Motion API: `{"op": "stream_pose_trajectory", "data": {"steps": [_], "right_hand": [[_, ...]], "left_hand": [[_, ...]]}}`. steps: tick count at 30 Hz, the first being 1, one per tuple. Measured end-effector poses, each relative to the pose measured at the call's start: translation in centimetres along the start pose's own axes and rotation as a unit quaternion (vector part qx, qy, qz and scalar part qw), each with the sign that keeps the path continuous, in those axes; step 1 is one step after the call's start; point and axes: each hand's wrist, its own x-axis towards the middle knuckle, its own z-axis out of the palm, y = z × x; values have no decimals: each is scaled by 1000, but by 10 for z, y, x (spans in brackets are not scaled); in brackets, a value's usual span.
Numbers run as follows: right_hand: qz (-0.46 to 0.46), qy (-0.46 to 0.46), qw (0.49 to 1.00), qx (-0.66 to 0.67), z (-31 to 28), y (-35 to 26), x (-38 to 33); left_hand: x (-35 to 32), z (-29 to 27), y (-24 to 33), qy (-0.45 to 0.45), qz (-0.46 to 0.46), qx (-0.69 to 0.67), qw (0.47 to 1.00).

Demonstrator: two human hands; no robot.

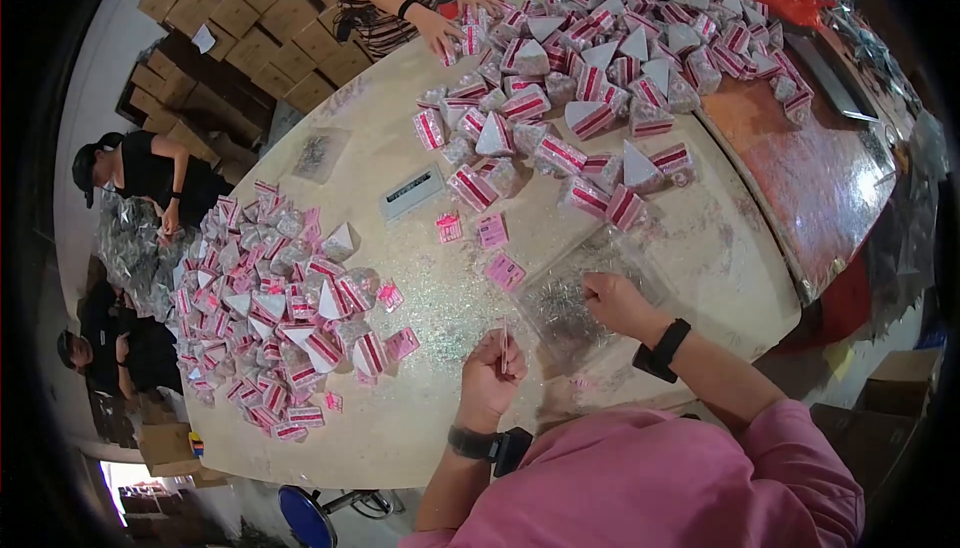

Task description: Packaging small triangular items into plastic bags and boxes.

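My left hand (492, 380) is closed in a pinch near the table's front edge, with a thin pale card (504, 336) standing edge-on between its fingers. My right hand (618, 305) is above a flat clear plastic bag (560, 323) that holds or carries fine clear slivers. Its fingers are curled together, and whatever is in them is too small to make out. Just beyond the bag lie a pink tag card (504, 271), a second pink card (491, 230) and a smaller pink card (449, 227). Glittery bits (440, 298) are scattered over the table beside my left hand.
Wedge-shaped pink-and-white packages in clear wrap form a left pile (290, 318) and a large far pile (590, 68). A grey tray (411, 194) lies between them. Across the table, another person's hands (440, 33) touch the far pile. A blue stool (307, 518) stands below the table's left front.
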Motion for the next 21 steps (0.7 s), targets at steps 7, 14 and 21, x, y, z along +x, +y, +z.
{"op": "stream_pose_trajectory", "data": {"steps": [7, 14, 21], "right_hand": [[-9, -5, 997, -79, -6, -7, -1], [-101, -10, 958, -269, -19, -26, -5], [-114, 56, 978, -164, -16, -19, -3]], "left_hand": [[1, 4, -2, -11, -18, 41, 999], [0, 19, -9, 86, 181, 357, 912], [-4, 30, -8, 100, 314, 566, 756]]}}
